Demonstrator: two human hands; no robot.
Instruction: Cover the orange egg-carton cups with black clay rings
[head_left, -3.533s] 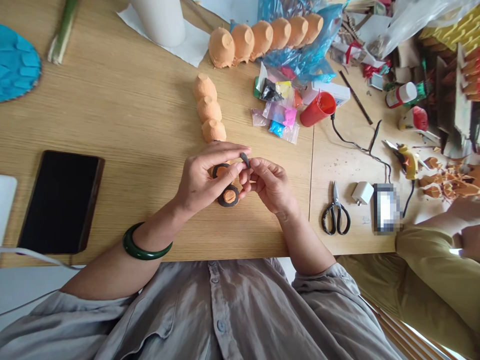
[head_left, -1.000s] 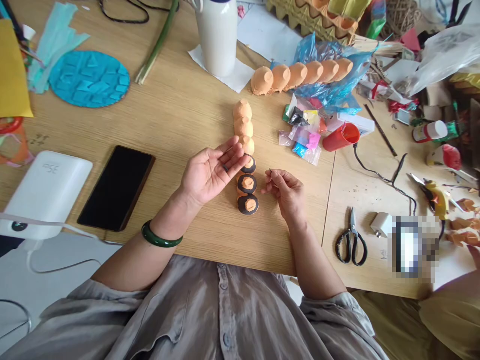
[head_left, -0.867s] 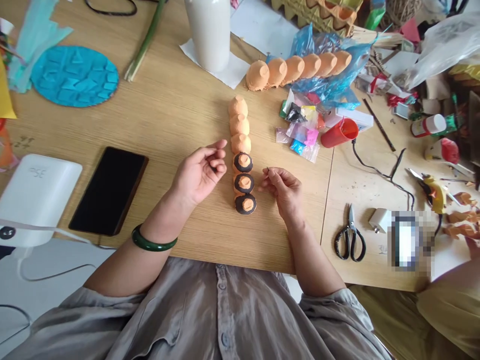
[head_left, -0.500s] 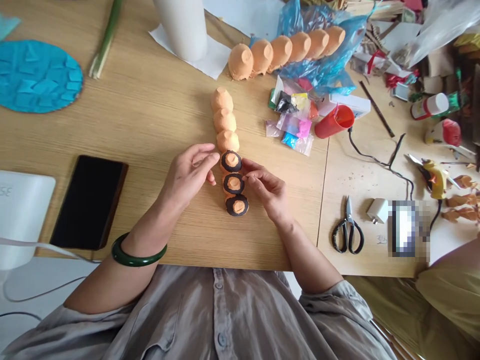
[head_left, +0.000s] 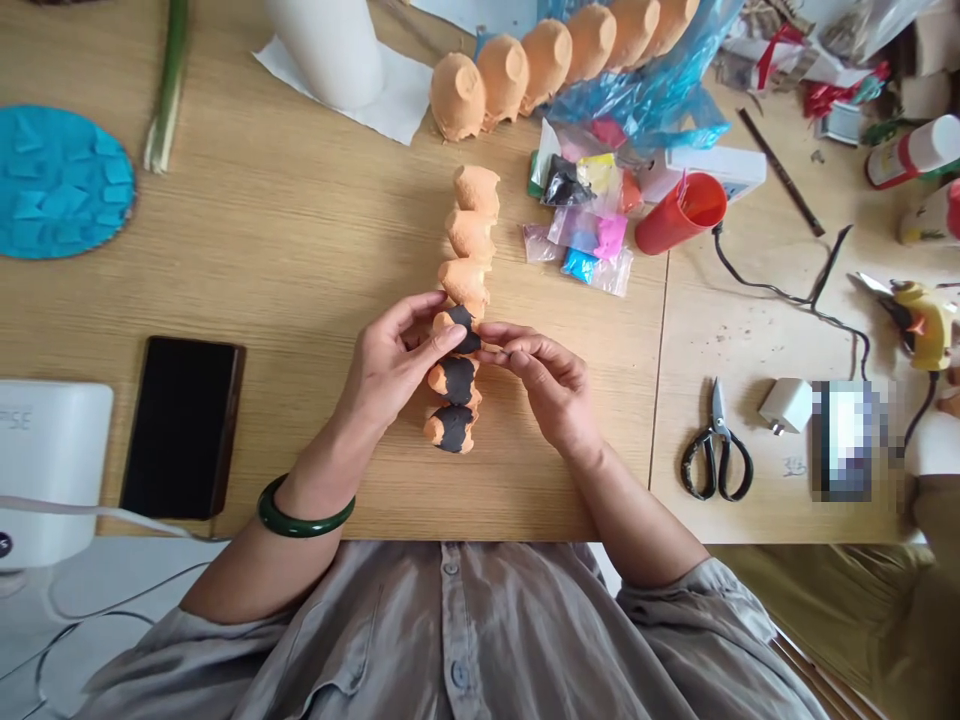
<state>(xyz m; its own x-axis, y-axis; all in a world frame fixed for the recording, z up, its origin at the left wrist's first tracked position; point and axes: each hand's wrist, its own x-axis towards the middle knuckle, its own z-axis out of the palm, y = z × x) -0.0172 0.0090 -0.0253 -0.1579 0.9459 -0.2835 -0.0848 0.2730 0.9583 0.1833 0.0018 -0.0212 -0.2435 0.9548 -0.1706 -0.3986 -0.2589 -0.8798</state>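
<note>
Left hand (head_left: pixel 401 350) grips black-banded orange strip (head_left: pixel 466 283); right hand (head_left: pixel 551 385), close against it, pinches tiny dark piece (head_left: pixel 507 354); scissors (head_left: pixel 718 428) lie right of both hands.

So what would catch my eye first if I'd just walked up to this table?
Probably the bumpy orange strip in the middle of the picture, its three nearest bumps banded in black, with the left hand holding it and the right hand close at its other side. Next, perhaps the bright blue oval at far left and the red cup right of the strip.
</note>
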